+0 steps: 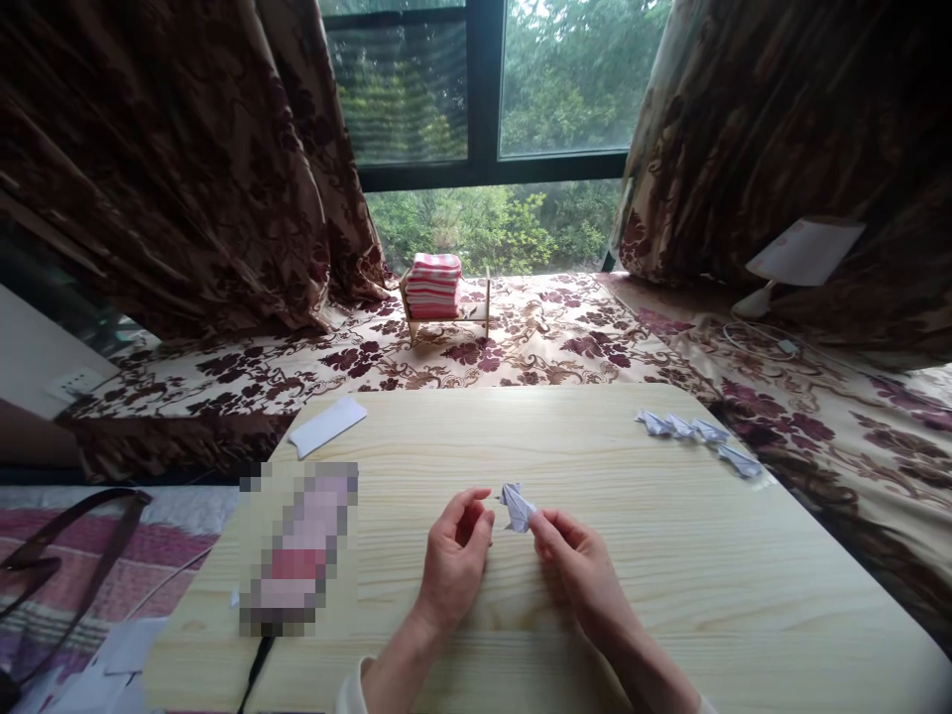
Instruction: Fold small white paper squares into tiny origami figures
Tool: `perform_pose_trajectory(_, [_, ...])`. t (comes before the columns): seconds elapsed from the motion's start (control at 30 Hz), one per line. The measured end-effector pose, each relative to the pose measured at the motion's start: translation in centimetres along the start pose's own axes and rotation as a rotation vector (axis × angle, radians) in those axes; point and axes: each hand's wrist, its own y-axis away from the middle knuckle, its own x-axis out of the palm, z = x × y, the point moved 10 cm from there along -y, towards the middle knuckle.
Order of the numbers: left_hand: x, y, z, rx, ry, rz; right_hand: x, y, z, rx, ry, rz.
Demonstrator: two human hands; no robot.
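Observation:
Between finger and thumb, my right hand pinches a small white folded paper figure with pointed ends, held just above the wooden table. My left hand is close to the figure's left side, its fingers curved and the thumb apart from the index finger. Nothing shows in the left hand, and a narrow gap separates it from the paper. Several similar folded paper figures lie in a row near the table's right back edge. A white strip of paper rests at the back left.
On the table's left is a blurred-out pinkish object with a black cable. Beyond the table, a small wooden rack holds folded striped cloths. A white lamp stands at the right. Papers lie at lower left.

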Motion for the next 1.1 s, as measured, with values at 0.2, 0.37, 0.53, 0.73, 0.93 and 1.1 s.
perform_pose_trajectory(0.2, [-1.2, 0.3, -0.1, 0.017, 0.069, -0.056, 0.8, 0.5, -0.2, 0.067, 0.041, 0.01])
perform_pose_trajectory(0.37, [-1.4, 0.2, 0.1, 0.01, 0.071, -0.038, 1.2, 0.4, -0.3, 0.066, 0.073, 0.033])
perform_pose_trajectory(0.53, [-1.3, 0.1, 0.0, 0.018, 0.069, -0.017, 1.4, 0.5, -0.5, 0.075, 0.096, 0.036])
perform_pose_trajectory(0.73, [-1.3, 0.2, -0.2, 0.009, 0.061, 0.009, 1.4, 0.5, -0.6, 0.076, 0.09, 0.04])
perform_pose_trajectory(0.93, [-1.6, -1.0, -0.7, -0.011, 0.053, 0.099, 2.1, 1.0, 0.6, 0.003, 0.102, 0.18])
perform_pose_trajectory(1.1, [-0.8, -2.3, -1.5, -0.019, 0.053, 0.258, 2.6, 1.3, 1.3, -0.031, 0.12, 0.278])
